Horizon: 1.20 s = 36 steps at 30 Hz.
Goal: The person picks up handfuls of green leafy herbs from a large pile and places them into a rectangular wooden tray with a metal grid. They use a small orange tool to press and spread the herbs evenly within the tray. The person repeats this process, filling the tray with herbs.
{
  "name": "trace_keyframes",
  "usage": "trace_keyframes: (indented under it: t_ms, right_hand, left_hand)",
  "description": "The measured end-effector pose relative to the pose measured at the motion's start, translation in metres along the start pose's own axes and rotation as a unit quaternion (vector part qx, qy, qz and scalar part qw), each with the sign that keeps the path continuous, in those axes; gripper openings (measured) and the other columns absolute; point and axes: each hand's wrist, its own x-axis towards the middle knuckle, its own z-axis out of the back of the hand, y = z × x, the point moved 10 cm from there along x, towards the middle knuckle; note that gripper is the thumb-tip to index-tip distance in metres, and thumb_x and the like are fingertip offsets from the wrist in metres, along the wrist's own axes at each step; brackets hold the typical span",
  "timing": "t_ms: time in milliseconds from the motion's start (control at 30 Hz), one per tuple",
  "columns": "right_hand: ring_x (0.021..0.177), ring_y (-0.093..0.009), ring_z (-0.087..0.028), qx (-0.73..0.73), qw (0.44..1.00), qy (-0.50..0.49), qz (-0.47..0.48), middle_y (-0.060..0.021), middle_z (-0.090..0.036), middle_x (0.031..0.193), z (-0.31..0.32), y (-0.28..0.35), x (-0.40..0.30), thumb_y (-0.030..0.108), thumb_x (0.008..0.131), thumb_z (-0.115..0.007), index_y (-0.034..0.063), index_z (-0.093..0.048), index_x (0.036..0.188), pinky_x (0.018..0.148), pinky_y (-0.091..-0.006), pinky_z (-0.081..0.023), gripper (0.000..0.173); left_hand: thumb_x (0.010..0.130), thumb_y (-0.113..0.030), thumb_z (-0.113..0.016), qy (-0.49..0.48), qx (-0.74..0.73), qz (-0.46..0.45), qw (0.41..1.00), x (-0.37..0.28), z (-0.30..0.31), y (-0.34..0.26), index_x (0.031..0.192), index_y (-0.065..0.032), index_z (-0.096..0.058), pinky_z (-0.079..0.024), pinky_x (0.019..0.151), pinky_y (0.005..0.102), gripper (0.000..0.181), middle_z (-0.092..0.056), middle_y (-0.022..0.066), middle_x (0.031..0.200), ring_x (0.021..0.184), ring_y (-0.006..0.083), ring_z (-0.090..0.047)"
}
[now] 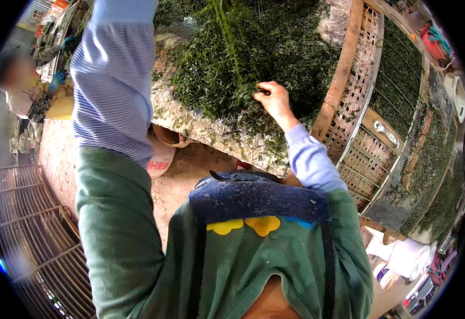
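Observation:
A heap of dark green, wet-looking leafy plant matter lies in front of me on a rough, pale stone-like slab. Above the near part of the heap, my right hand has thumb and fingers pinched around a small blurred clump of green strands. Longer bright green strands hang down from the top of the view towards that hand. My left arm, in a striped sleeve cover, reaches up past the top edge, so my left hand is out of view.
A perforated woven tray with a wooden rim stands right of the heap. Beyond it lie metal-wired racks bearing green matter and a small board with a shiny object. Slatted frames stand at lower left. A gloved person works at far left.

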Motion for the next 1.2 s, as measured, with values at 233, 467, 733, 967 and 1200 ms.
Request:
trace_keyframes:
  t_ms: [233,467,733,967,1200]
  right_hand:
    - [0.076,-0.015,-0.060,0.005,0.999,0.035,0.025,-0.0073,-0.063,0.094,0.080,0.070,-0.001,0.009,0.072,-0.073,-0.0003,-0.066,0.097,0.068,-0.0282,-0.049,0.029]
    - [0.074,-0.007,-0.058,0.243,0.970,0.023,0.017,-0.0008,-0.067,0.087,0.109,0.134,0.016,0.003,0.077,-0.069,0.0003,-0.065,0.100,0.068,-0.0218,-0.048,0.024]
    - [0.086,-0.021,-0.061,-0.060,0.993,-0.101,-0.002,-0.0186,-0.054,0.116,0.136,0.054,0.059,0.015,0.084,-0.063,-0.0016,-0.048,0.120,0.069,-0.0295,-0.052,0.043]
    - [0.074,-0.013,-0.059,0.215,0.967,-0.023,0.132,-0.0044,-0.063,0.083,0.071,0.148,0.013,0.027,0.084,-0.065,-0.0004,-0.056,0.092,0.070,-0.0271,-0.049,0.030]
    - [0.050,-0.013,-0.037,0.178,0.964,0.143,-0.137,-0.0021,-0.041,0.061,-0.008,0.020,-0.040,0.013,0.093,-0.048,0.0024,-0.045,0.073,0.051,-0.0308,-0.036,0.023]
  left_hand:
    - [0.097,-0.027,-0.044,-0.072,0.042,0.061,0.995,-0.018,0.140,0.128,0.109,0.0014,-0.046,-0.023,0.035,0.0158,0.031,-0.039,0.0002,0.061,0.044,0.0037,-0.030]
    - [0.094,-0.013,-0.045,-0.142,0.083,0.032,0.986,-0.028,0.107,0.192,0.107,0.0069,-0.051,-0.056,0.064,0.0274,0.024,-0.061,0.0202,0.098,0.082,0.0213,-0.064]
    - [0.095,-0.021,-0.044,-0.203,0.045,0.190,0.959,-0.065,0.085,0.264,0.093,-0.0003,-0.046,-0.043,0.051,0.0298,0.020,-0.049,0.0064,0.077,0.054,0.0122,-0.043]
    - [0.092,-0.018,-0.052,-0.219,-0.098,0.134,0.961,-0.053,0.030,0.225,0.079,-0.0046,-0.042,-0.024,0.037,0.0188,0.022,-0.034,-0.0034,0.058,0.042,0.0034,-0.028]
    - [0.095,-0.028,-0.045,-0.113,-0.118,0.162,0.973,-0.052,0.009,0.202,0.071,-0.0097,-0.041,-0.019,0.036,0.0206,0.030,-0.026,-0.0066,0.049,0.038,0.0047,-0.023]
